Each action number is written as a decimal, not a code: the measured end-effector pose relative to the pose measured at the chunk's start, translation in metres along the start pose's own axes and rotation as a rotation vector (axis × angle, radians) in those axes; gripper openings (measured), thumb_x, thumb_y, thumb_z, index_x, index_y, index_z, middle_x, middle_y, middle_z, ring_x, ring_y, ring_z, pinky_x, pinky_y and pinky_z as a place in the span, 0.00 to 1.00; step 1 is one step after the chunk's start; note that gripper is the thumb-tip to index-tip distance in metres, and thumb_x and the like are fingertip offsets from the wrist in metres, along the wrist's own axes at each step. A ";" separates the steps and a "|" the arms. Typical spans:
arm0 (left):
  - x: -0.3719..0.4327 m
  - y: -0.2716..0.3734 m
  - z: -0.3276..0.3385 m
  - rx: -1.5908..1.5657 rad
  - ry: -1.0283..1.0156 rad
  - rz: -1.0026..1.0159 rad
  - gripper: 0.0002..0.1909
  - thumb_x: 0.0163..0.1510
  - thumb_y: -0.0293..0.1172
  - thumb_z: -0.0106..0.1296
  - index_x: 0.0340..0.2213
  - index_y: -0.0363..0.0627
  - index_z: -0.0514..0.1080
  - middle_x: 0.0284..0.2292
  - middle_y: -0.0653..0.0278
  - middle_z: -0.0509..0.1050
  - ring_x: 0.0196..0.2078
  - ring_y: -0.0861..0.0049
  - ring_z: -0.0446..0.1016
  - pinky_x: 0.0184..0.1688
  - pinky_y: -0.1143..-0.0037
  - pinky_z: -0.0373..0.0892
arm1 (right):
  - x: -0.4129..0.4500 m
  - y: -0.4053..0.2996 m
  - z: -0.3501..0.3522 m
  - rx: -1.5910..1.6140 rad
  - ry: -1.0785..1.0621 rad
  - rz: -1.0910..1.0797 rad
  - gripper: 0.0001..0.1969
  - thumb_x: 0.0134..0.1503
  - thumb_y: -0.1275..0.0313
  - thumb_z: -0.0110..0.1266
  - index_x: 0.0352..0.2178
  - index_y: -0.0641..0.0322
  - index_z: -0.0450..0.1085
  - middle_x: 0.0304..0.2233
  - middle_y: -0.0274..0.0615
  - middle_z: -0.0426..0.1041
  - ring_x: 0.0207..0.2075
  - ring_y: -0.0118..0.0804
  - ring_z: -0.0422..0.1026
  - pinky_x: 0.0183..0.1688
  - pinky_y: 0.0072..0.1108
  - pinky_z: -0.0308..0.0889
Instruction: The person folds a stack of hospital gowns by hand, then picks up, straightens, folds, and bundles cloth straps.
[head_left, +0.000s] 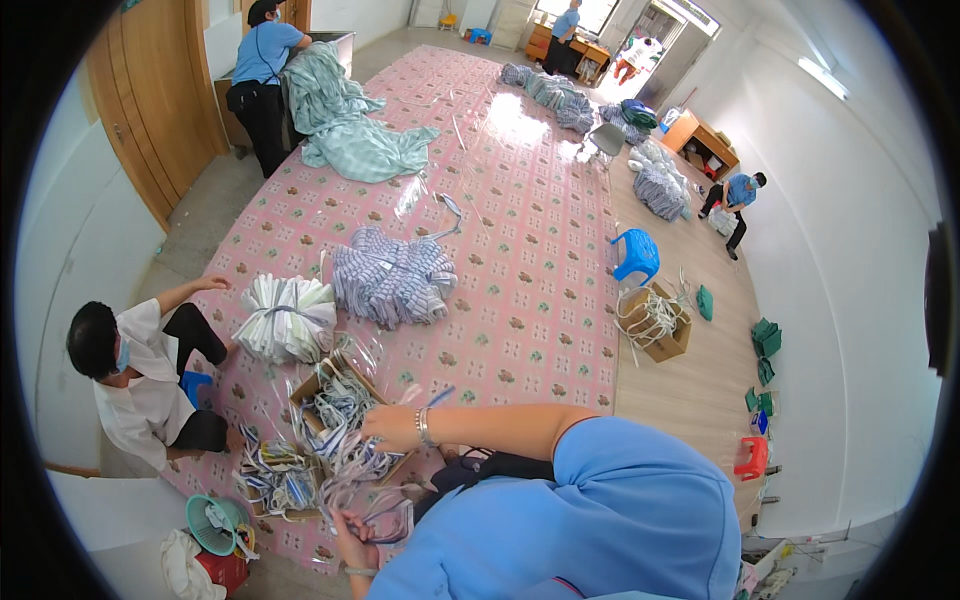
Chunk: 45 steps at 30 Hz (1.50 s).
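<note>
My right hand (390, 427), with a metal bracelet at its wrist, reaches over a cardboard box (304, 391) filled with tangled white, grey and blue fabric strips (337, 401). Its fingers touch the strips at the near side of the box; whether they grip any cannot be told. Below it, my left hand (354, 526), with a pale bangle, is closed on a loose bunch of pale pinkish and grey strips (386, 502). A second box (296, 514) of striped strips stands just beyond my left hand.
A person in a white top (142, 397) sits close by at the left. Tied cloth bundles (394, 276) lie on the pink patterned floor covering (525, 300). A green basket (214, 525) stands at lower left, a blue stool (637, 255) at right. Other people work farther off.
</note>
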<state>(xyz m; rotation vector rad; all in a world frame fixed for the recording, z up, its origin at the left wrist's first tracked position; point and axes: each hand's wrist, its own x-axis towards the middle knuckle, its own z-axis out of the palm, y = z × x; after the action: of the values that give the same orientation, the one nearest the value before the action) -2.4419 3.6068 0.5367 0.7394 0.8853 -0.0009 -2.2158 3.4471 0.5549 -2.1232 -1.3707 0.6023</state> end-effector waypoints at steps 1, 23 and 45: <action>-0.002 0.002 -0.007 -0.127 0.103 -0.015 0.17 0.52 0.49 0.43 0.21 0.50 0.63 0.13 0.73 0.60 0.10 0.88 0.51 0.14 0.85 0.49 | -0.002 0.004 0.003 -0.036 -0.030 0.037 0.16 0.43 0.64 0.50 0.35 0.58 0.66 0.34 0.44 0.64 0.39 0.44 0.63 0.39 0.31 0.61; 0.071 -0.146 -0.121 -0.143 0.469 -0.310 0.15 0.50 0.49 0.46 0.23 0.52 0.62 0.15 0.75 0.58 0.11 0.88 0.52 0.13 0.86 0.50 | 0.075 0.125 0.144 -0.152 -0.304 0.245 0.20 0.46 0.61 0.51 0.38 0.61 0.66 0.38 0.48 0.66 0.42 0.46 0.65 0.42 0.32 0.62; 0.123 -0.222 -0.178 -0.463 0.666 -0.155 0.10 0.54 0.41 0.42 0.28 0.49 0.64 0.21 0.73 0.62 0.16 0.87 0.54 0.21 0.84 0.53 | 0.202 0.400 0.382 0.518 0.221 0.974 0.34 0.45 0.57 0.53 0.49 0.66 0.54 0.45 0.56 0.63 0.46 0.47 0.64 0.47 0.27 0.59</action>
<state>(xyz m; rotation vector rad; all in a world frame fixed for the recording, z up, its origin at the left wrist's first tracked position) -2.5522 3.5789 0.2484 0.2220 1.5102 0.3190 -2.1049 3.5723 -0.0101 -2.2007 0.0423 0.9115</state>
